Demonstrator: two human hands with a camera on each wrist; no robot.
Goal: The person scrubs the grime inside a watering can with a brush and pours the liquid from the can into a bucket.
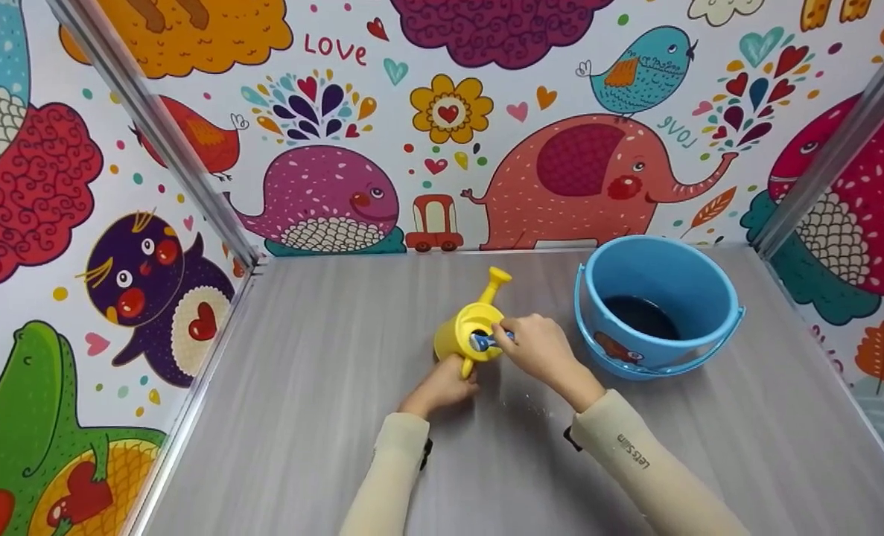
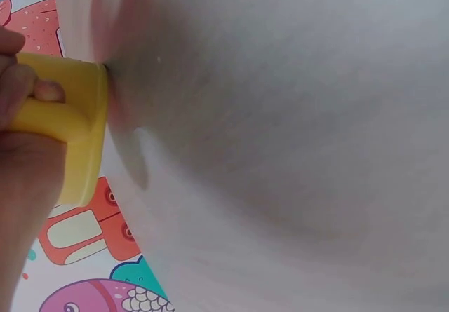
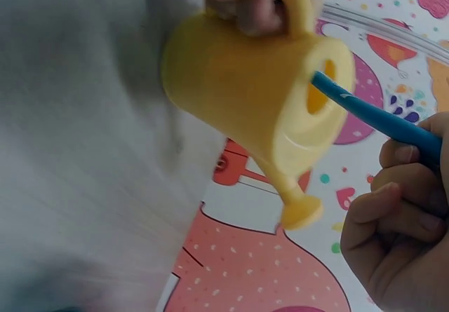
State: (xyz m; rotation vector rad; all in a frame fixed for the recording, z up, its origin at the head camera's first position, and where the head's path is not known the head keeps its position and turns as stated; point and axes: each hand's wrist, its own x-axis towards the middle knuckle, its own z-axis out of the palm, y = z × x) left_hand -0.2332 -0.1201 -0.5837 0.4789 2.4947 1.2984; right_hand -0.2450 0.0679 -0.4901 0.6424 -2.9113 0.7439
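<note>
"What lies around you in the head view?"

"A grey, streaked table (image 1: 322,372), cartoon-printed walls (image 1: 449,167) on its far, left and right sides, and metal strips (image 1: 160,123) along the corners. Near the middle, my left hand (image 1: 444,385) grips the yellow watering can (image 1: 451,336) by its handle, spout toward the far side. Just right of it, my right hand (image 1: 542,351) holds a blue tool (image 1: 483,342) at the can's top. A blue bucket (image 1: 676,292) stands at the far right."

"What can't you make out?"

"Whether the bucket's dark bottom is liquid or shade. Both my sleeves (image 1: 393,465) run off the near edge."

"Your count?"

"One can, one bucket, one tool, two hands."

"And the left wrist view?"

"Blurred table fills most of it. My left fingers wrap the one handle; the picture's edge cuts off much of hand and can."

"The right wrist view?"

"Table and printed wall behind the can. My right fingers curl round the tool, whose tip is hidden in the can's opening; part of that hand is cut off. Two hands, one can, one tool here. Whether the can's base sits flat, I can't tell."
</note>
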